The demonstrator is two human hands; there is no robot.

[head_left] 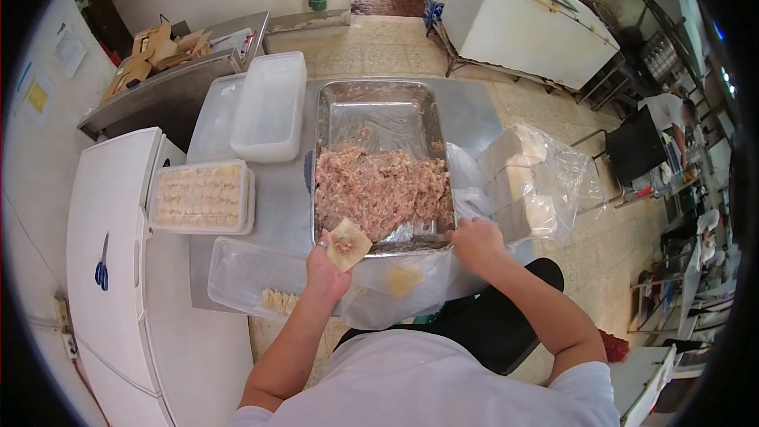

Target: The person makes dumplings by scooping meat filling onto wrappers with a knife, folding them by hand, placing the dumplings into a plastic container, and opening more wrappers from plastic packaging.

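Observation:
A large metal tray (378, 95) of ground meat filling (379, 186) stands on the metal table. At its near left corner my left hand (326, 269) holds a square wrapper (349, 245) with a little filling at its middle. My right hand (476, 243) is at the tray's near right corner, its fingers bent; what they hold, if anything, is too small to make out. Another wrapper (404, 277) lies on clear plastic between my hands. Several folded dumplings (278, 300) sit in a long plastic container (237, 273) at the left.
A box of dumplings (200, 196) and stacked plastic containers (270, 107) stand left of the tray. Wrapper stacks (518, 178) in a plastic bag lie at the right. Blue scissors (102, 275) rest on a white appliance (111, 190). People are in the right background.

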